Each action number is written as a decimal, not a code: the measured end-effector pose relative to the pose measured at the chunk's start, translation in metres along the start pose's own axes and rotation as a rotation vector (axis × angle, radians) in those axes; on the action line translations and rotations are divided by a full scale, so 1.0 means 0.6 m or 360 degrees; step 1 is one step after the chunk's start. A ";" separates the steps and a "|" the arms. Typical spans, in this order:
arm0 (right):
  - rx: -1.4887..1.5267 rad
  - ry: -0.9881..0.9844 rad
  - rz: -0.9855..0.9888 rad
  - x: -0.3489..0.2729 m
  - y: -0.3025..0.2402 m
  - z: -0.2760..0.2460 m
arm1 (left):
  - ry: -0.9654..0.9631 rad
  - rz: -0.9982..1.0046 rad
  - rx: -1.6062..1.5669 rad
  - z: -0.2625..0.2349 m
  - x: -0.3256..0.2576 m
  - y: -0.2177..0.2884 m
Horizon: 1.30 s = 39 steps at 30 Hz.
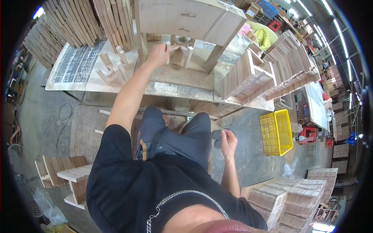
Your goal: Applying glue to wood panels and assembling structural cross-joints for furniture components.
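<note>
Wooden block [173, 47] pinched in our left hand [158, 54], fingers clamped on it, just below drawer cabinet [186, 19] on tabletop [171, 77]. Right hand [228, 141] idle, well below cabinet, fingers loosely curled, empty. We judge fitting step underway; next needs careful alignment.

Left hand [157, 54] gripping small wooden piece [171, 47] under cabinet [186, 19]; right hand [228, 141] hanging loose

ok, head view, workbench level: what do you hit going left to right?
Slat stacks → loose wood pieces → left hand on a small wooden part → drawer cabinet → stacked wooden frames.
</note>
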State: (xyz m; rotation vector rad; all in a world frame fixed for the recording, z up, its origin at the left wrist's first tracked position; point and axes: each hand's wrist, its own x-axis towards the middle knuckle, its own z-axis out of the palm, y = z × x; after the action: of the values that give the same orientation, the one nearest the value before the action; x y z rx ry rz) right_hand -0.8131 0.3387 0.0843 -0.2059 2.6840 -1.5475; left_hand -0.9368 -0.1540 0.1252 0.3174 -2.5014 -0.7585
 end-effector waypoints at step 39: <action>0.0898 -0.1482 -0.0952 0.149 -0.435 0.280 | 0.0070 0.0116 -0.0698 -0.313 -0.418 0.062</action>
State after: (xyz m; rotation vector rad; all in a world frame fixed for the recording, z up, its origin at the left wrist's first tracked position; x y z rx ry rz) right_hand -0.8603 0.0534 0.2284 -1.3707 1.4678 -1.6435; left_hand -0.6281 -0.1198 0.1819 0.0847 -2.2150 -1.2215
